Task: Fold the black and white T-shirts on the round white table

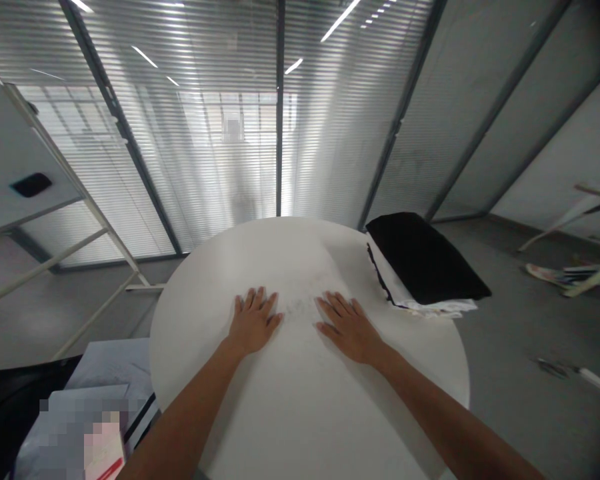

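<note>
My left hand lies flat, palm down, on the round white table, fingers stretched out and holding nothing. My right hand rests flat beside it in the same way, fingers spread toward the table's far side. A stack of folded clothes, black on top with white pieces under it, sits at the table's right edge, a short way beyond my right hand.
Glass walls with blinds stand behind the table. A white frame structure is on the left. Dark and light items lie low at the left. More objects lie on the grey floor at the right.
</note>
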A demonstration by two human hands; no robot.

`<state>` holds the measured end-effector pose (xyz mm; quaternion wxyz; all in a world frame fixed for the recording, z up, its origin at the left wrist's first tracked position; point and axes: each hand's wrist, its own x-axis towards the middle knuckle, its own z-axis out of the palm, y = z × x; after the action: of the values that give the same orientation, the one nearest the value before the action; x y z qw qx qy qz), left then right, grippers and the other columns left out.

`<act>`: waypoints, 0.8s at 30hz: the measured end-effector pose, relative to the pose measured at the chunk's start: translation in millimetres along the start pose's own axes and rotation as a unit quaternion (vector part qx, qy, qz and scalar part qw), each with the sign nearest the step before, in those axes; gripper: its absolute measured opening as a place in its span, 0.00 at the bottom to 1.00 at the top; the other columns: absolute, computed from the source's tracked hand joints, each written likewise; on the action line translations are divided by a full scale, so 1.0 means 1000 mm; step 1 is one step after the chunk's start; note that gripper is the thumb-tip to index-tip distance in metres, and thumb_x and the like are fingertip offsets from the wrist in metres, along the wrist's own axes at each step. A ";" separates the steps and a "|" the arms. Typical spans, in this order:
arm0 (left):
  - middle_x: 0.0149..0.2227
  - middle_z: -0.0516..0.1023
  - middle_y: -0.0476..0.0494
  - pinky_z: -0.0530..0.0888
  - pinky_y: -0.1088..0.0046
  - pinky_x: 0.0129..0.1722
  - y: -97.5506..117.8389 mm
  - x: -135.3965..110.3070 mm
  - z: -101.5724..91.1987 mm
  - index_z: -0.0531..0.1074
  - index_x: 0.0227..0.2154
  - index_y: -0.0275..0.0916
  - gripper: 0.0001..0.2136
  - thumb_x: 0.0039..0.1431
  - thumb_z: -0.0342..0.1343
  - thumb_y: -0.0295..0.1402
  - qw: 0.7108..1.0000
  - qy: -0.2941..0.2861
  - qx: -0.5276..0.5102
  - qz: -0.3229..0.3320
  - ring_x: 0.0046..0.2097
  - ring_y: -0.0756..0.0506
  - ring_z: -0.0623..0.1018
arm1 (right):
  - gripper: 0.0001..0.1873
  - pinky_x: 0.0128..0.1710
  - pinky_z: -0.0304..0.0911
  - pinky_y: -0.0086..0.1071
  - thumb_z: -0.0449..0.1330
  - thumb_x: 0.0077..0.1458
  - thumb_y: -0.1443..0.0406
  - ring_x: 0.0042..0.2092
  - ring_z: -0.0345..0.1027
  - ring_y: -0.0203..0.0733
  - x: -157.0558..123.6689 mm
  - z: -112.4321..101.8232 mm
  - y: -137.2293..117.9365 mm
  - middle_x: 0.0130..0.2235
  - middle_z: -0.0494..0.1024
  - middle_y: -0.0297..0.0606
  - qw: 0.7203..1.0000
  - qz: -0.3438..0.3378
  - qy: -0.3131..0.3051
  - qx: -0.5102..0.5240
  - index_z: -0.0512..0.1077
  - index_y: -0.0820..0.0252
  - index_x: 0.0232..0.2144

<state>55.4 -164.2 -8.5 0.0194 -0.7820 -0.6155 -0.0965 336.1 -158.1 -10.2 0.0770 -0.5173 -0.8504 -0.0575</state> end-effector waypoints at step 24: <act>0.68 0.55 0.42 0.51 0.43 0.64 -0.001 -0.003 -0.010 0.59 0.64 0.49 0.28 0.65 0.38 0.52 0.999 -0.005 -0.036 -0.011 0.68 0.34 0.53 | 0.35 0.62 0.44 0.53 0.38 0.64 0.45 0.67 0.45 0.53 0.003 -0.003 0.001 0.68 0.54 0.43 1.000 -0.005 -0.012 -0.003 0.55 0.53 0.66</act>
<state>52.1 -168.4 0.2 -0.0132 -0.7755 -0.6206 -0.1153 335.9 -155.9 -6.9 0.0650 -0.5136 -0.8539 -0.0540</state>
